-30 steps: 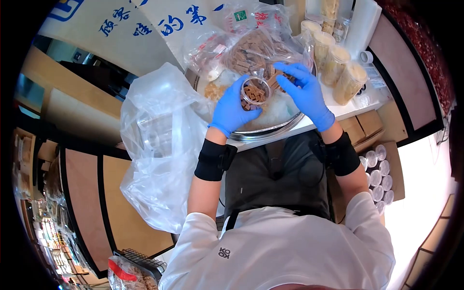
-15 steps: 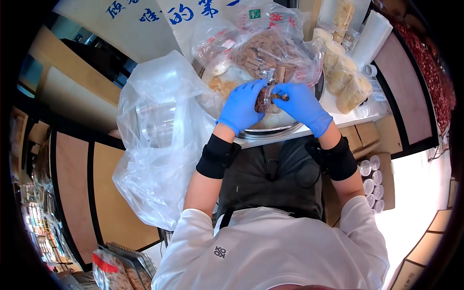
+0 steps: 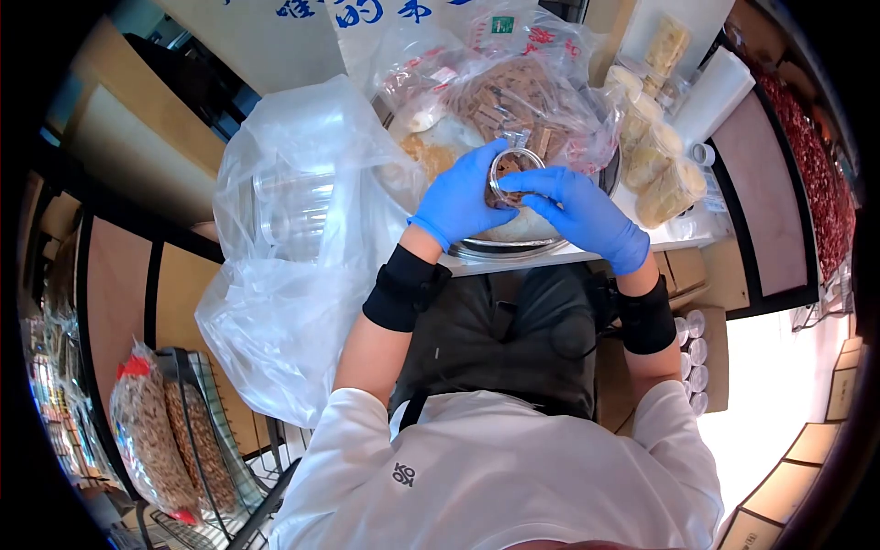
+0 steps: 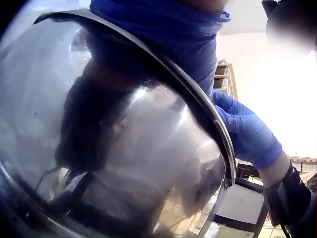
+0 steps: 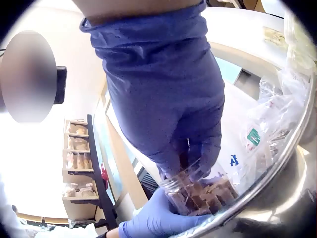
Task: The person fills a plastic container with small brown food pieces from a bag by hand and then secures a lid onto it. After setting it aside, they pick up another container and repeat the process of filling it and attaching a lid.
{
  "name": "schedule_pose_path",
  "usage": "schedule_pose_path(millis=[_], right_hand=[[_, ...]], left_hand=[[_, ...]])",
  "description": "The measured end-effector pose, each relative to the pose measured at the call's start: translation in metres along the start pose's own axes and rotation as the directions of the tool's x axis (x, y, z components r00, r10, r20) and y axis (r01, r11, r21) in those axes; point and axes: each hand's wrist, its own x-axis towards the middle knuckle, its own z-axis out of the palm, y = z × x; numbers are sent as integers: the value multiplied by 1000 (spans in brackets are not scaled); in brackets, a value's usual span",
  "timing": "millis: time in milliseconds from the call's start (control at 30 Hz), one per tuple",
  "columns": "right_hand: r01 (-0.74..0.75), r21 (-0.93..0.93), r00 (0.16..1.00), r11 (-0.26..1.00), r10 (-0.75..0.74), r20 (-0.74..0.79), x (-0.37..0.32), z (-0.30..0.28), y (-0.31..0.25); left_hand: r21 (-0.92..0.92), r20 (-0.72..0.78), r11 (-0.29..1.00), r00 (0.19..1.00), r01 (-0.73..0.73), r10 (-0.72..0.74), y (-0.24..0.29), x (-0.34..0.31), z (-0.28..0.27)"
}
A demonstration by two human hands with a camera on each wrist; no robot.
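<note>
The blue-gloved left hand [image 3: 466, 197] [image 4: 198, 54] holds a clear round jar [image 5: 173, 184] by its side, with its mouth upward in the head view. Several brown blocks [image 5: 210, 196] lie inside it. The gloved right hand [image 3: 587, 215] [image 5: 168, 99] has its fingertips at the jar's mouth, and in the right wrist view a brown piece [image 5: 184, 159] shows between its fingers. Beyond the jar, more brown blocks [image 3: 504, 101] lie in an open plastic bag on a round metal tray [image 3: 513, 246]. The tray's shiny side [image 4: 148, 144] hides the jar in the left wrist view.
Filled clear jars [image 3: 674, 191] stand at the right of the table, beside a white roll [image 3: 718, 92]. A big plastic bag of clear containers [image 3: 293, 197] hangs at the left. Below right, a cardboard box [image 3: 720, 353] holds round containers. Bagged goods [image 3: 151, 431] sit lower left.
The right hand has moved from the blocks by the bag to the jar's mouth. The jar was tipped sideways half a second ago and now faces upward. The head view has shifted.
</note>
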Motion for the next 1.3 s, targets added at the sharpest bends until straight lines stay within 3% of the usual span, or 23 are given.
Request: schedule_pose_path(millis=[67, 200, 300, 367, 400, 467, 500, 567, 700, 767, 800, 867, 1000, 1100, 1167, 1200, 1267, 1300], right_hand=[[-161, 33, 982, 986, 157, 105, -1, -5, -8], [-161, -19, 983, 987, 162, 92, -1, -5, -11], [-200, -54, 977, 978, 204, 63, 2, -2, -13], [-252, -3, 963, 968, 251, 94, 4, -2, -11], [-248, -6, 964, 969, 247, 100, 3, -1, -8], [-335, 81, 939, 939, 340, -55, -4, 3, -1], [-331, 76, 941, 941, 335, -47, -4, 4, 1], [-393, 322, 882, 861, 452, -132, -3, 7, 3], [-348, 254, 894, 902, 401, -200, -1, 6, -5], [-164, 337, 867, 927, 298, -399, 2, 1, -7], [-160, 335, 869, 928, 294, -398, 3, -3, -8], [-110, 357, 841, 928, 278, -464, 5, -11, -11], [-141, 432, 786, 891, 366, -498, 10, -22, -5], [-111, 417, 809, 902, 326, -489, 9, -21, 0], [-135, 399, 826, 907, 326, -461, 10, -20, -2], [-160, 380, 841, 911, 328, -431, 10, -19, -3], [-148, 377, 852, 914, 311, -420, 10, -17, -9], [-136, 375, 863, 917, 296, -410, 11, -15, -13]], left_hand=[[34, -12, 997, 998, -64, 64, 0, -1, 1], [-55, 40, 998, 999, -12, 14, -2, 1, -1], [-134, 43, 985, 993, -107, 114, -13, 4, 2], [-75, 165, 996, 985, -45, 57, -26, 6, 7], [-75, 157, 996, 986, -43, 54, -26, 7, 6], [-18, 187, 999, 981, 51, -47, -26, 6, 5], [-19, 178, 998, 983, 55, -50, -24, 6, 3], [3, 177, 987, 971, 163, -161, -19, 6, -1], [26, 178, 988, 972, 153, -155, -13, 5, -4], [-119, 101, 986, 989, 117, -106, -15, 4, -2], [-118, 96, 986, 990, 117, -106, -9, 5, -7], [-34, 175, 966, 953, 256, -246, 5, 6, -18], [120, 180, 944, 929, 306, -324, -6, 8, -8], [-4, 107, 972, 967, 233, -231, -11, 5, -4], [-137, -109, 977, 977, 166, -182, -10, 3, -1], [-139, -109, 976, 977, 167, -182, -12, 3, 1], [-57, -300, 998, 954, -17, -1, -17, 3, 4], [-56, -303, 998, 953, -18, 0, -15, 3, 2]])
